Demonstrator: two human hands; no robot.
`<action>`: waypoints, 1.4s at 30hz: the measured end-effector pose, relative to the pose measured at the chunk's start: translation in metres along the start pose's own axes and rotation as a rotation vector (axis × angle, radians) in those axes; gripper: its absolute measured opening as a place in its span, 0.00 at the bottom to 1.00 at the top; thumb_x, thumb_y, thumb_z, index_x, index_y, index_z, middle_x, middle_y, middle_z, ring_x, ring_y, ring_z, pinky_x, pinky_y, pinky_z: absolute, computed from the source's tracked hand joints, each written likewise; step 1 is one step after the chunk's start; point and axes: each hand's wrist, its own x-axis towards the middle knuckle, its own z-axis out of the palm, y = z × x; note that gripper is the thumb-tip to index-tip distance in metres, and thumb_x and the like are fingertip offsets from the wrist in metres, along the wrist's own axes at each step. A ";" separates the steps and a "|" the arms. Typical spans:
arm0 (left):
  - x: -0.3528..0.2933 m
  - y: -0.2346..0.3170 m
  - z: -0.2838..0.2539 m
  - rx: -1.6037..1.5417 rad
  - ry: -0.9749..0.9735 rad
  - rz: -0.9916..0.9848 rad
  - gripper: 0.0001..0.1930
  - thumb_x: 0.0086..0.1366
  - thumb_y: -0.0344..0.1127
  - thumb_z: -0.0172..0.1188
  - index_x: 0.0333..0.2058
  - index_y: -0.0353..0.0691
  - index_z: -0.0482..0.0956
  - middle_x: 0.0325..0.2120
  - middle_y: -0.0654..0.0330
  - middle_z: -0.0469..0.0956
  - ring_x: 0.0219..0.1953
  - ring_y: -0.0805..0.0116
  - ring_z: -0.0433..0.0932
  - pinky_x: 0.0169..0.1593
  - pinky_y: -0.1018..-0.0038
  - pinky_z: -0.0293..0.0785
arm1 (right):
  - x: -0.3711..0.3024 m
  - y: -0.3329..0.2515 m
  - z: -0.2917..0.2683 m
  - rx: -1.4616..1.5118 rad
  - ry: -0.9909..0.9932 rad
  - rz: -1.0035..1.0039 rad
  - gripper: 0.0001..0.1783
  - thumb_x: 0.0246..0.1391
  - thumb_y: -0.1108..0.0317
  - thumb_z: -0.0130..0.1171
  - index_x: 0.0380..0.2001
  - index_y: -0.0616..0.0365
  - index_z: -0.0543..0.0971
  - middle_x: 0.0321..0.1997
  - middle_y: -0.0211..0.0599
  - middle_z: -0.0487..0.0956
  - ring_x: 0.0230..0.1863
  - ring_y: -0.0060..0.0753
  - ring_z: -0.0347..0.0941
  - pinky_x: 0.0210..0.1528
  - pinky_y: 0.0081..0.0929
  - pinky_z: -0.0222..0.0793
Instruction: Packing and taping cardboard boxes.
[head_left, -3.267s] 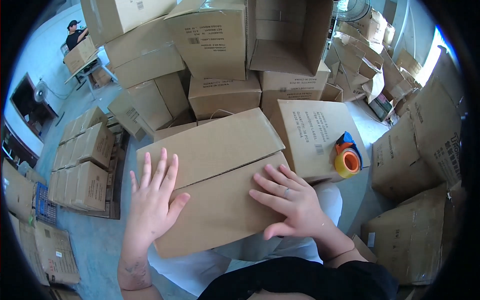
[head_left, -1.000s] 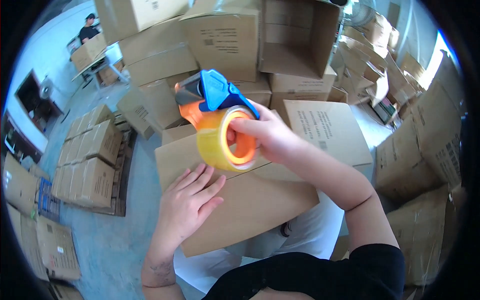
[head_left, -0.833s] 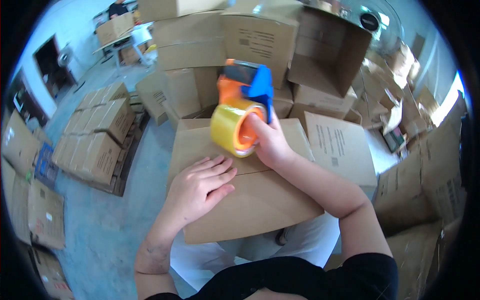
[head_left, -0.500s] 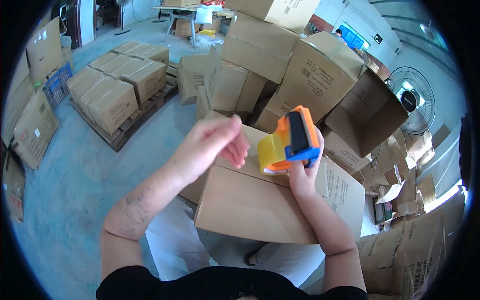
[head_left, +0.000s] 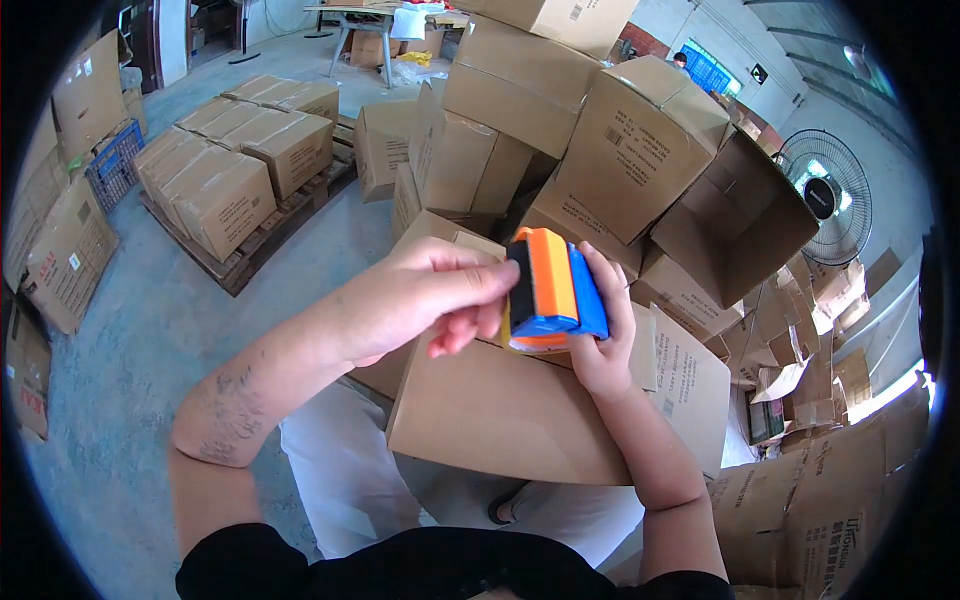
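My right hand (head_left: 607, 345) grips an orange and blue tape dispenser (head_left: 551, 280) from its right side, above a closed cardboard box (head_left: 505, 415) in front of me. A black strip runs along the dispenser's left edge. My left hand (head_left: 425, 295) reaches it there, thumb pressed against the black strip and fingers curled below. Whether a tape end lies between thumb and finger cannot be made out. Only a sliver of the yellow tape roll shows behind the dispenser. The box stands at my knees, its far part covered by my hands.
Large cardboard boxes (head_left: 640, 150) are piled just beyond, one box (head_left: 740, 225) gaping toward me. A pallet (head_left: 235, 270) of boxes stands at far left. A standing fan (head_left: 822, 198) is at right, near flattened cardboard. Another large box (head_left: 790, 520) sits close at lower right.
My left hand has moved right and now touches the dispenser. My right hand has turned the dispenser and shifted it slightly left and down, so the yellow roll is mostly hidden.
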 end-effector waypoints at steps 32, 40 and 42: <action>-0.089 -0.120 -0.132 -0.437 0.210 0.392 0.27 0.73 0.44 0.45 0.12 0.44 0.59 0.10 0.68 0.56 0.13 0.77 0.55 0.16 0.78 0.48 | 0.008 -0.011 -0.066 0.031 -0.379 0.070 0.35 0.24 0.66 0.61 0.46 0.60 0.83 0.32 0.40 0.73 0.32 0.39 0.67 0.36 0.30 0.64; -0.060 -0.088 -0.109 -0.303 0.145 0.326 0.27 0.73 0.43 0.47 0.12 0.43 0.61 0.10 0.68 0.58 0.12 0.77 0.56 0.16 0.78 0.48 | -0.013 -0.016 -0.091 -0.137 -0.237 0.127 0.35 0.22 0.67 0.58 0.44 0.59 0.83 0.27 0.42 0.73 0.27 0.38 0.69 0.29 0.28 0.63; -0.054 -0.086 -0.111 -0.382 0.177 0.297 0.27 0.73 0.43 0.47 0.12 0.44 0.60 0.10 0.68 0.57 0.12 0.78 0.56 0.16 0.78 0.48 | -0.014 -0.019 -0.090 -0.161 -0.237 0.142 0.34 0.22 0.67 0.59 0.44 0.58 0.83 0.27 0.41 0.73 0.27 0.38 0.69 0.29 0.28 0.63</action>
